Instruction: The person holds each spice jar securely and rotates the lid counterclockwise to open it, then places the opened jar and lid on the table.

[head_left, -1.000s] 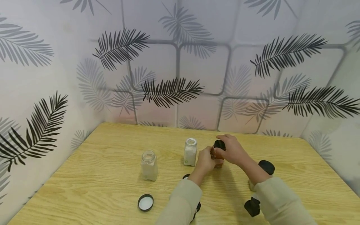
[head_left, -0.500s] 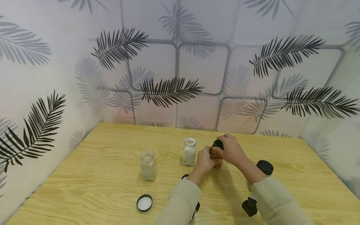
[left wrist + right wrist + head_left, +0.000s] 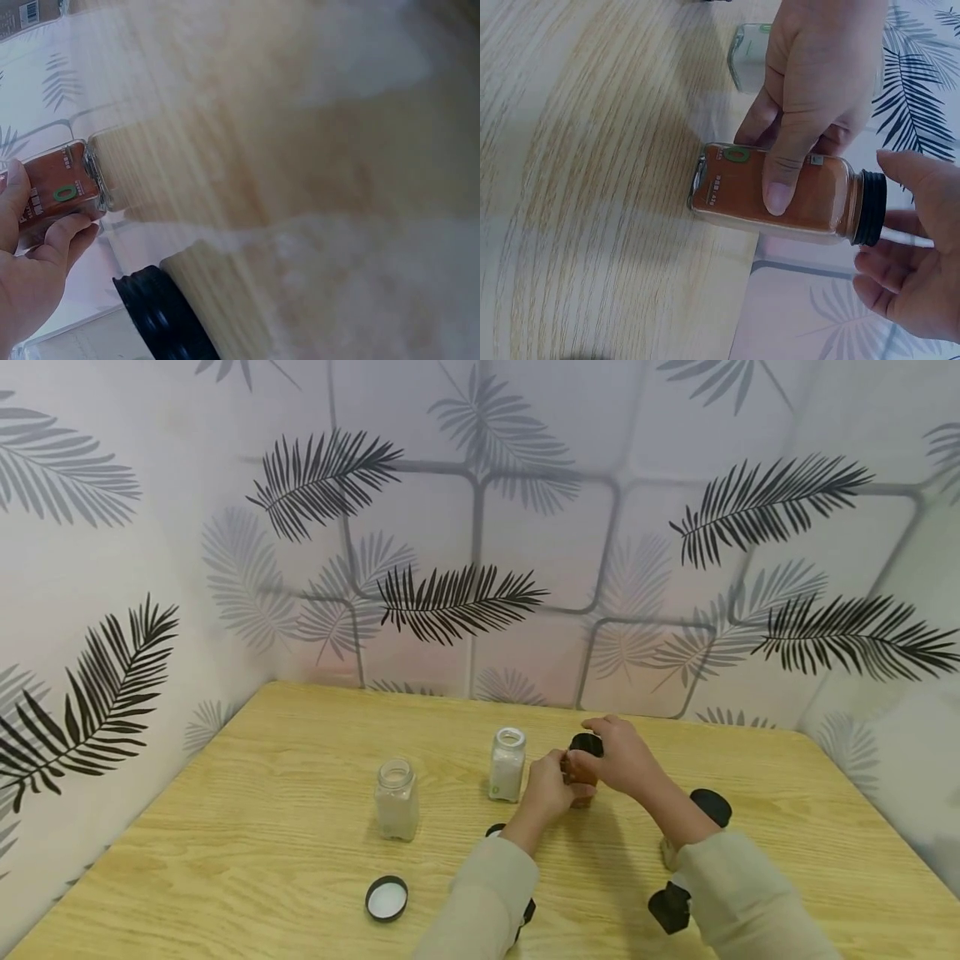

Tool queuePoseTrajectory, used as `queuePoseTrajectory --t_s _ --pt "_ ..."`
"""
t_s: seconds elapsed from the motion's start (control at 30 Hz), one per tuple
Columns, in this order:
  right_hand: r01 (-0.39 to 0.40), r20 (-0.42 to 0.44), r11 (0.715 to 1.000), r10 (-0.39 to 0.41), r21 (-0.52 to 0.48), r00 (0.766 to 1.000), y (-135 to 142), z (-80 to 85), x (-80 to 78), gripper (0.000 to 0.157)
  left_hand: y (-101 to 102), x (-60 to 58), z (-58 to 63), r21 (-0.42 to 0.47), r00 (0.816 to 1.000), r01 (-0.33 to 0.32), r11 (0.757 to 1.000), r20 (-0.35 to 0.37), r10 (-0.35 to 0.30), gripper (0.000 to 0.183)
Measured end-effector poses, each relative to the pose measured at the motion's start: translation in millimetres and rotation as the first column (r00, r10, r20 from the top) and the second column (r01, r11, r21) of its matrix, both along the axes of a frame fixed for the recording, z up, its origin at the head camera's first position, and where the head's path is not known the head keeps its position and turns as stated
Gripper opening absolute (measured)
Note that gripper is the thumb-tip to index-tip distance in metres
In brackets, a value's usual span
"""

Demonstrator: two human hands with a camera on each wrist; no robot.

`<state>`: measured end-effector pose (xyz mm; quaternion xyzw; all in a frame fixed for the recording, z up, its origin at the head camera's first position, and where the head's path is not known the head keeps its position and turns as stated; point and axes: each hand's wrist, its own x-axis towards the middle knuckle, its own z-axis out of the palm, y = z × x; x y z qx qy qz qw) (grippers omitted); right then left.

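Observation:
A square glass jar of reddish-brown powder (image 3: 735,196) stands upright on the table, its black screw lid (image 3: 587,744) on top. My left hand (image 3: 550,791) grips the jar's body, thumb across one side, as the right wrist view shows. Around the lid curl the thumb and fingers of my right hand (image 3: 628,762), coming from above and the right. In the left wrist view the label side of the jar (image 3: 61,184) shows between left thumb and fingers. Just left of the hands is an uncapped jar of white contents (image 3: 507,768).
Another uncapped glass jar (image 3: 397,803) stands farther left, with an upturned black lid (image 3: 387,899) in front of it. A second lid (image 3: 495,830) shows partly behind the left sleeve. Behind the right forearm is a black-capped jar (image 3: 711,807). A patterned wall backs the wooden table (image 3: 247,827).
Both hands stay at the reddish-brown jar. The right hand's fingers shift slightly around the lid; the jars on the table stay put while the head view sways a little.

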<state>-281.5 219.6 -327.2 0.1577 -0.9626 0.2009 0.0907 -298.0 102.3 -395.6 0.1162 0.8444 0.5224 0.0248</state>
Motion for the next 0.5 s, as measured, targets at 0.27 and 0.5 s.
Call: queuePoseTrajectory --t_s 0.27,0.5 --pt "0.097 -0.025 0.995 -0.096 0.031 0.995 -6.1 -3.3 0.6 0.044 -0.7 1.6 0.5 -0.008 1.000 0.003 1.000 -0.004 -0.003 0.044" --pt "0.005 -0.035 0.998 -0.003 0.060 0.999 -5.0 1.4 0.0 0.037 -1.3 1.2 1.1 -0.003 1.000 0.016 1.000 -0.020 -0.016 0.046"
